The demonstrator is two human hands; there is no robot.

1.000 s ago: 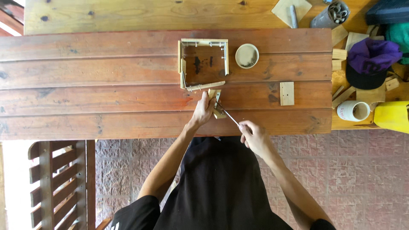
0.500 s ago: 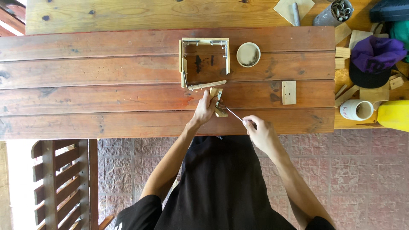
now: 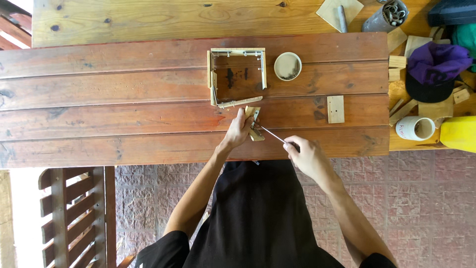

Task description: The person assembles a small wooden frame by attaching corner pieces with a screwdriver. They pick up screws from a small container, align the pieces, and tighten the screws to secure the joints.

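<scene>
Two hands work — left hand (image 3: 239, 130) pinning a small wood piece (image 3: 253, 124), right hand (image 3: 303, 155) gripping a thin metal tool (image 3: 272, 134).

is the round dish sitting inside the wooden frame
No, the dish sits on the table just to the right of the frame, outside it.

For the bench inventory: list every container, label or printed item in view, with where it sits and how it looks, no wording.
White cylindrical cup with small red print: lying on its side at the right, open mouth facing right.
Purple and black cap with dark print: right edge, above the cup.
Grey cylindrical tin of metal rods: top right, no label visible.
Round beige dish: right of the square wooden frame, unmarked.
No screens or signs.
</scene>
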